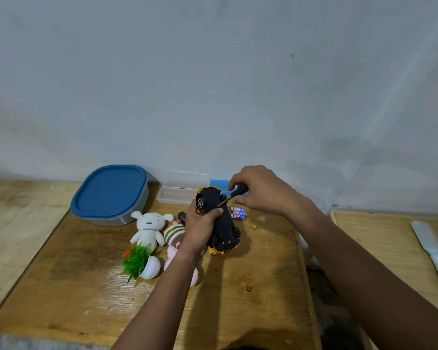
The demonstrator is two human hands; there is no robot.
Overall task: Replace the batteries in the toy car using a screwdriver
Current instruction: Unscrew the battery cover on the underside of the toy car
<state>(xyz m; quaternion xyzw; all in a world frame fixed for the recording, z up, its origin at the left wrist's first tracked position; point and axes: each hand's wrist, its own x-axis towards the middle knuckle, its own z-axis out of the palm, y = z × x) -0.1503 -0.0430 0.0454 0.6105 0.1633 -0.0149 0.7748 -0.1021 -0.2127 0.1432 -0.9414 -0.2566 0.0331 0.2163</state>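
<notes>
Left of the left hand (pixel 200 228): white plush toy with blue collar (pixel 148 228) lying on the wooden tabletop (pixel 238 299). A beige-striped plush (pixel 173 232) touches it.
Nearer the camera: green plastic plant in a white ribbed pot (pixel 143 263), leaning left, and a pink plush (pixel 172 256) just beside it.
Far left: rounded clear container with blue lid (pixel 109 195).
Beyond both hands: open clear plastic case (pixel 177 194).
Far right of the right hand (pixel 261 190): pale blue brush (pixel 433 253).

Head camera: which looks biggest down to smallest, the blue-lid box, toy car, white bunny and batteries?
Largest: blue-lid box.
Middle: toy car and white bunny look about alike; the car is held up nearer the camera, so I won't rank them.
Smallest: batteries.
</notes>
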